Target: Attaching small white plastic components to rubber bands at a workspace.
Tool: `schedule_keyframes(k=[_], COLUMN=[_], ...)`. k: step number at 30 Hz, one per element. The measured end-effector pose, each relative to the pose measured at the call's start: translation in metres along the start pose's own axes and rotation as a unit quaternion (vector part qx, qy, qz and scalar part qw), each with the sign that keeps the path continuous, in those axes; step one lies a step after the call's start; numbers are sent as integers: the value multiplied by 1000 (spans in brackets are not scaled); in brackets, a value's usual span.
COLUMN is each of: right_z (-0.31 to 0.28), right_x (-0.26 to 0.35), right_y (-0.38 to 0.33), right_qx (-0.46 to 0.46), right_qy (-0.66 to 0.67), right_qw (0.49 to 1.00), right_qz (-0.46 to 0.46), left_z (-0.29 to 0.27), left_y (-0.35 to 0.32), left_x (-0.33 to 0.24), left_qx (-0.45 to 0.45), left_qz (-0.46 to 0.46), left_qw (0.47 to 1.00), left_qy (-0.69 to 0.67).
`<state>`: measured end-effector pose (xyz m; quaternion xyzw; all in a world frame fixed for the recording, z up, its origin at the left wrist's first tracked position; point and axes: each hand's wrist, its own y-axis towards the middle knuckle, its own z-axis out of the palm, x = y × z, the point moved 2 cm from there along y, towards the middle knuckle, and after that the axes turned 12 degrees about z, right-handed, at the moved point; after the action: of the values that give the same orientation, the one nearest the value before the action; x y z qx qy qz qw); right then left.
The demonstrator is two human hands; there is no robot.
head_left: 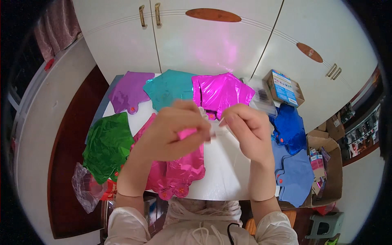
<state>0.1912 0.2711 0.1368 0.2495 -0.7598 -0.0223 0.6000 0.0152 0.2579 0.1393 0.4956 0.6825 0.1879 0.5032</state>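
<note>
My left hand (pixel 173 128) hovers above the table, its fingers pinched together and smeared by motion. Facing it, my right hand (pixel 249 132) is closed too, thumb pressed against the forefinger. A small pale bit shows at the right fingertips; what either hand pinches is too fine to make out. Beneath the left hand lie pink foil balloons (pixel 173 175), flat and uninflated. Beyond the hands are a magenta foil balloon (pixel 224 92), a teal one (pixel 169 87) and a purple one (pixel 128 92). A green foil balloon (pixel 107 143) rests at the left.
Dark blue (pixel 290 128) and light blue foil balloons (pixel 296 175) line the right edge of the white table (pixel 222 167). An open carton (pixel 286 87) sits at the back right. A cardboard box (pixel 332 175) with packages stands beside the table, and a clear plastic bag (pixel 83 188) hangs left.
</note>
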Motion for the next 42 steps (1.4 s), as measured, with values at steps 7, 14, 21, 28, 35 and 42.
schedule_keyframes(k=[7, 14, 21, 28, 35, 42], right_z=[14, 17, 12, 20, 16, 11], right_x=[4, 4, 4, 6, -5, 1], right_y=[-8, -2, -2, -4, 2, 2], right_qx=[54, -2, -60, 9, -2, -51], right_qy=[-57, -128, -93, -132, -158, -108], right_qw=[991, 985, 989, 985, 981, 990], right_qz=[-112, -116, -99, -115, -114, -74], left_z=[0, 4, -3, 3, 8, -1], left_y=[-4, -7, -1, -4, -2, -6], left_x=[7, -2, 8, 18, -2, -3], left_qx=[-151, -143, 22, -260, -112, -57], left_qz=[-10, -31, 24, -48, -17, -50], left_qw=[974, 958, 993, 964, 991, 994], left_qy=[171, -245, 111, -29, -72, -84])
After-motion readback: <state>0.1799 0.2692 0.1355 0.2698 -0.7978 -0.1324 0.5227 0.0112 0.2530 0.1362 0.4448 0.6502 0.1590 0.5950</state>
